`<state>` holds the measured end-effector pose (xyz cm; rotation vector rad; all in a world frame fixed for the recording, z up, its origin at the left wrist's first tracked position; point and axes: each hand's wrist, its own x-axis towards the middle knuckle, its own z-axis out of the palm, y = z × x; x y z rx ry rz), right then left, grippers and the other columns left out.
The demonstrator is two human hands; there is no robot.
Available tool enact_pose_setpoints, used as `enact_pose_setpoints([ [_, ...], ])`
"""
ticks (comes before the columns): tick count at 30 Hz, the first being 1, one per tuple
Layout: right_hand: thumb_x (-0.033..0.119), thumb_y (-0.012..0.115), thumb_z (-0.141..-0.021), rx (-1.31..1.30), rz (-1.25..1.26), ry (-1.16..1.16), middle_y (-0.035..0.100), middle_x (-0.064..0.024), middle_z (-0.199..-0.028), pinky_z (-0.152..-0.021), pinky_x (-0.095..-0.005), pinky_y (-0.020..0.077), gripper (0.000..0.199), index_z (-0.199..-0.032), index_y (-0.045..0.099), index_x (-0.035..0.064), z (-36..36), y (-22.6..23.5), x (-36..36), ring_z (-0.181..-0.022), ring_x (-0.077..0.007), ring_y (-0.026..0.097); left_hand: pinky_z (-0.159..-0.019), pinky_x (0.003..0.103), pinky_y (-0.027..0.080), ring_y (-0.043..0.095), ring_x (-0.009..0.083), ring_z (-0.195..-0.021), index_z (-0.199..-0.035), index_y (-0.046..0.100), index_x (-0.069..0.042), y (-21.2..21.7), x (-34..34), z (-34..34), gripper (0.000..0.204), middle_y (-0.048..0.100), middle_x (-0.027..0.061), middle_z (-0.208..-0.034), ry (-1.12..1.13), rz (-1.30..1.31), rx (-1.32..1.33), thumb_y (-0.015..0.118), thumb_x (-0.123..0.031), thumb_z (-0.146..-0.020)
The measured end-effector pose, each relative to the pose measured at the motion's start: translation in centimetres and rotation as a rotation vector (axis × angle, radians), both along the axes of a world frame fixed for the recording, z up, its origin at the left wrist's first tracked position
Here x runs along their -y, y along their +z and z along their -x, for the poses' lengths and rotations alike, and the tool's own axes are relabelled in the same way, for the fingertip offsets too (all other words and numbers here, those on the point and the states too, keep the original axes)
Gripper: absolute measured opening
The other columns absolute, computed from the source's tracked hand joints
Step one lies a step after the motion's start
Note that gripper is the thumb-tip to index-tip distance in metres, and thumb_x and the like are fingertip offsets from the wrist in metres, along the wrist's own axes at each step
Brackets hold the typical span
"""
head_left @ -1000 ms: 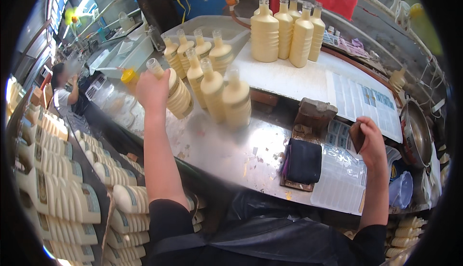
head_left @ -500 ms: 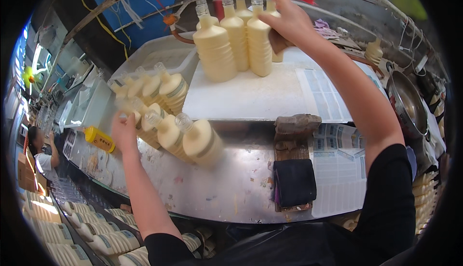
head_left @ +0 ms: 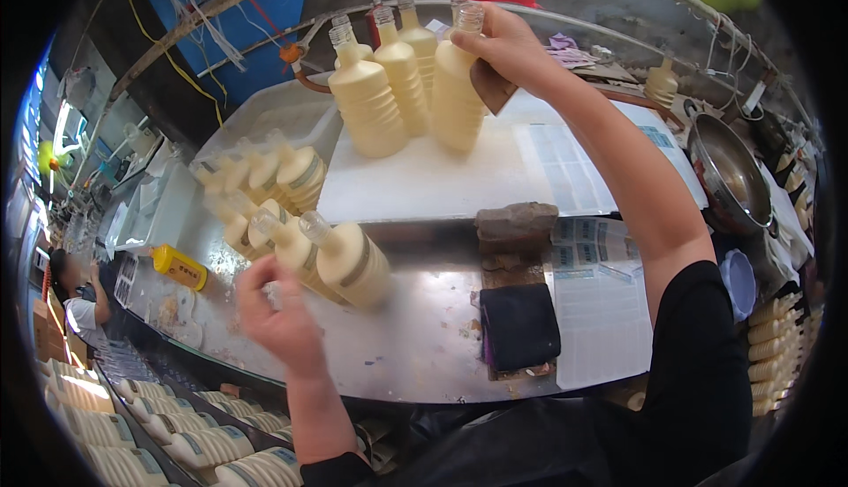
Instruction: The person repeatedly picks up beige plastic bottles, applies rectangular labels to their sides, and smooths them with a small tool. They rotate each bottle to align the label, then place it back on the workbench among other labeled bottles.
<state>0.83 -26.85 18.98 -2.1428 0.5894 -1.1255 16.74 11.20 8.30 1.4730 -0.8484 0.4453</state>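
My right hand [head_left: 505,45] is closed round the neck of a cream ribbed bottle [head_left: 457,98] at the right front of a group on the white board [head_left: 397,191]. A brown, flat, pointed piece like a scraper [head_left: 491,86] sticks out beneath the same hand. Beside the held bottle stand several more cream bottles [head_left: 369,107] with clear necks. My left hand [head_left: 283,315] hovers over the metal table, blurred, its fingers loosely curled and holding nothing. Close to it, labelled cream bottles [head_left: 353,266] stand in rows on the metal.
A yellow bottle [head_left: 179,268] lies at the table's left. A stone block [head_left: 517,222] and a folded black cloth [head_left: 519,328] sit near label sheets [head_left: 596,310]. At right is a metal pan [head_left: 729,169]. Many bottles [head_left: 208,445] lie lower left; another person [head_left: 84,301] sits beyond.
My left hand has moved away from the labelled bottles, toward me and to the right. My right hand has come round the neck of a front bottle. The whole view has shifted slightly.
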Motion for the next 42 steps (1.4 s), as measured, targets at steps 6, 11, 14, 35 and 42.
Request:
enact_pose_setpoints([
  [6,0.028,0.066,-0.103,-0.091,-0.193,0.413,0.07,-0.0068,-0.11,-0.086,-0.0249,0.0529,0.045,-0.135,0.055,-0.0011,8.6,4.5,-8.7,-0.095,-0.0074,0.064,-0.107,0.04,0.048,0.061,0.0276,-0.122,-0.143,0.052,-0.005,2.0,5.9,7.6,0.082,0.06,0.0142,-0.133,-0.594,-0.374,0.038,0.09,-0.009,-0.069],
  [11,0.032,0.065,-0.103,-0.185,-0.455,0.624,0.071,-0.0129,-0.116,-0.093,-0.026,0.0509,0.052,-0.139,0.052,-0.0038,13.1,2.3,-12.4,-0.101,-0.0114,0.064,-0.115,0.042,0.041,0.053,0.0271,-0.132,-0.156,0.033,-0.002,-0.1,8.9,13.6,0.105,0.054,0.017,-0.144,-1.29,-0.206,-0.629,0.09,-0.017,-0.069],
  [14,0.029,0.063,-0.104,-0.182,-0.561,0.415,0.071,-0.0159,-0.115,-0.071,-0.0267,0.0536,0.049,-0.139,0.053,-0.0027,15.2,-0.9,-14.0,-0.078,-0.0085,0.065,-0.111,0.04,0.044,0.057,0.0237,-0.128,-0.154,0.036,-0.002,-1.7,8.1,16.2,0.098,0.057,0.0118,-0.14,-1.273,-0.323,-0.78,0.089,-0.022,-0.073],
  [35,0.019,0.062,-0.1,-0.174,-0.6,-0.137,0.072,-0.0115,-0.109,-0.079,-0.0305,0.0548,0.038,-0.135,0.063,0.0032,23.5,-19.9,-26.0,-0.085,-0.0158,0.068,-0.103,0.039,0.051,0.061,0.0288,-0.122,-0.161,0.023,-0.001,-7.0,8.4,18.6,0.106,0.057,0.021,-0.139,-0.806,-0.594,-0.676,0.083,-0.023,-0.076],
  [42,0.013,0.07,-0.092,-0.474,-0.208,-0.386,0.074,-0.0147,-0.09,-0.069,-0.0379,0.0575,0.013,-0.1,0.077,0.0048,34.4,-21.7,-29.3,-0.079,-0.0323,0.072,-0.116,0.039,0.038,0.048,0.0311,-0.138,-0.163,0.021,0.0,-7.8,7.8,18.3,0.104,0.043,0.0223,-0.154,-0.735,-0.584,-0.662,0.081,-0.018,-0.08],
])
